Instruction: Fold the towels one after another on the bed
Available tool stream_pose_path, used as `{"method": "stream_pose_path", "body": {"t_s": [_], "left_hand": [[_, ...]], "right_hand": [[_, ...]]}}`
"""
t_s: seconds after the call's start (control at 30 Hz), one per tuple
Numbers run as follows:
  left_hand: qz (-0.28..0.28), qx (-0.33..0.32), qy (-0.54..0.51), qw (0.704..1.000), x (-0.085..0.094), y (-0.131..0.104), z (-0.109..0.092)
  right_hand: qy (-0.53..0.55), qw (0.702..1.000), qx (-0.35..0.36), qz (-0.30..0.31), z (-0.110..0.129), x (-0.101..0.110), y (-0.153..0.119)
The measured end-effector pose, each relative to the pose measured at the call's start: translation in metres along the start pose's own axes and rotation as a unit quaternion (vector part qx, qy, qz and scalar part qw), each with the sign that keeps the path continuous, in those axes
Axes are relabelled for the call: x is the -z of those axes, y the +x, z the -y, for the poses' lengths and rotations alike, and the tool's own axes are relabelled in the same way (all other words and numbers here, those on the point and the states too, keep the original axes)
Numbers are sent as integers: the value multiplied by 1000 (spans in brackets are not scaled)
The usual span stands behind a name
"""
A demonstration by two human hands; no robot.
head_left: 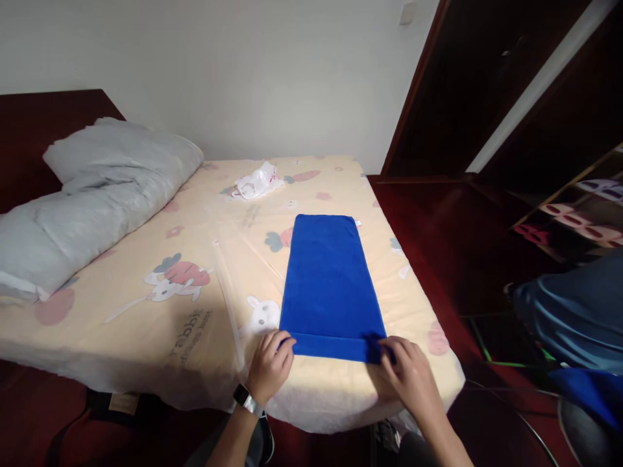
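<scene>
A blue towel (331, 279) lies flat and lengthwise on the bed, its near end turned over into a narrow band. At the near left corner of that band, my left hand (272, 363) is closed with the fingers pinching the cloth; a watch is on this wrist. My right hand (406, 373) grips the near right corner, thumb and fingers pressed together on the fabric. A small white tag (358, 223) sticks out at the towel's far right edge.
The bed (146, 337) has a cream sheet printed with rabbits and carrots. A grey quilt (111, 188) is heaped at the left, and a crumpled white plastic bag (257, 181) lies farther back. Slippers (579, 220) stand on a rack at the right, beyond the bed's edge.
</scene>
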State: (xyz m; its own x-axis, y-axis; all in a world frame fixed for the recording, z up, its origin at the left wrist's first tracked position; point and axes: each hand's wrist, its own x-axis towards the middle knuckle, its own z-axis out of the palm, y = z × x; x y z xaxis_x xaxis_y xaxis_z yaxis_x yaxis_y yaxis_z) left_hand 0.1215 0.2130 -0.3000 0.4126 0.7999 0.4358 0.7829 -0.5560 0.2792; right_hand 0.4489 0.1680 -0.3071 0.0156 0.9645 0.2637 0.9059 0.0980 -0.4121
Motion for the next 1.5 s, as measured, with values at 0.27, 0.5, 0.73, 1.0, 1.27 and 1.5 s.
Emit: {"method": "stream_pose_path", "body": {"t_s": [0.27, 0.5, 0.73, 1.0, 1.27, 1.5], "left_hand": [[107, 0, -59, 992, 0, 1, 11], [81, 97, -153, 980, -3, 2, 39], [41, 233, -216, 947, -15, 9, 45], [-21, 247, -163, 955, -32, 18, 38], [-22, 172, -75, 982, -23, 19, 31], [-27, 161, -28, 986, -16, 2, 19]], "right_hand": [[69, 993, 14, 94, -21, -14, -7], [155, 985, -67, 33, -29, -18, 1], [170, 959, -225, 12, -22, -18, 13], [171, 952, -252, 40, -20, -20, 22], [137, 957, -250, 48, -24, -20, 24], [-6, 971, -213, 112, -32, -9, 8]]}}
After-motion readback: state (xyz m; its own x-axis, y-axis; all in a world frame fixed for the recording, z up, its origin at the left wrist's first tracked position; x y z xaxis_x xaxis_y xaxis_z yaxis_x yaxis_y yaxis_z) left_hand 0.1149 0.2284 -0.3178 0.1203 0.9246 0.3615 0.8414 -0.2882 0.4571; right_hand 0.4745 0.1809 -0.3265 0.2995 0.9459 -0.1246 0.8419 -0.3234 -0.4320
